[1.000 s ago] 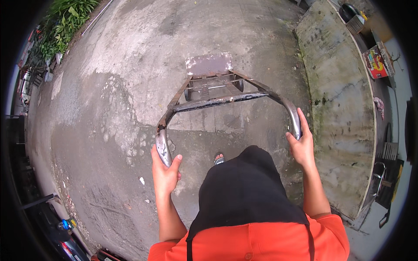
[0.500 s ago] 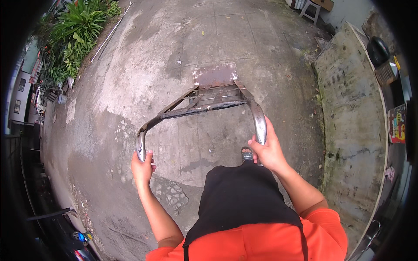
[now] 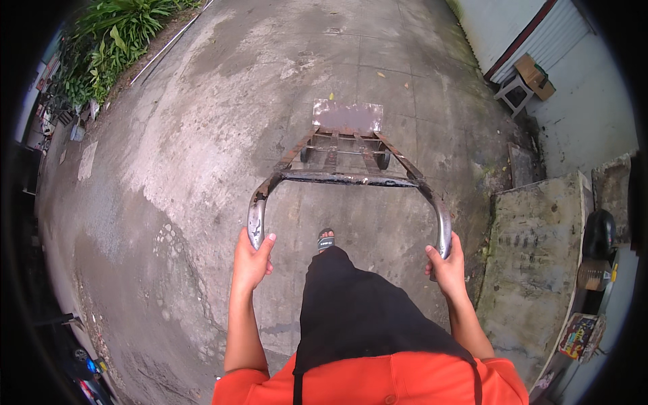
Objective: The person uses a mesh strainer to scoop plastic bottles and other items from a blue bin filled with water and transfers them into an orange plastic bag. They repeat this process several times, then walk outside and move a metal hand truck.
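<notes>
A worn metal hand truck (image 3: 351, 178) stretches out ahead of me, its two curved handles toward my body. My left hand (image 3: 252, 260) is closed round the left handle, thumb on top. Around the right handle my right hand (image 3: 447, 264) is wrapped in the same way. Between the handles runs a dark crossbar with chipped paint. Beyond it the rusty frame narrows to a flat brown plate (image 3: 347, 115) at the far end. Two small dark wheels, the right one (image 3: 383, 159) among them, show under the frame. My sandalled foot (image 3: 326, 239) is on the ground between the handles.
Stained concrete ground (image 3: 196, 128) surrounds the hand truck. Green plants (image 3: 111, 50) and a white pipe (image 3: 169, 44) line the far left. At right stand a mossy concrete slab (image 3: 530, 256), a grey plastic stool (image 3: 515, 94) and a cardboard box (image 3: 534, 75) beside a pale wall.
I have moved forward with the hand truck, which now points straighter ahead. The stool and slab sit nearer in view. A foot has come forward on the left; both hands keep their grip.
</notes>
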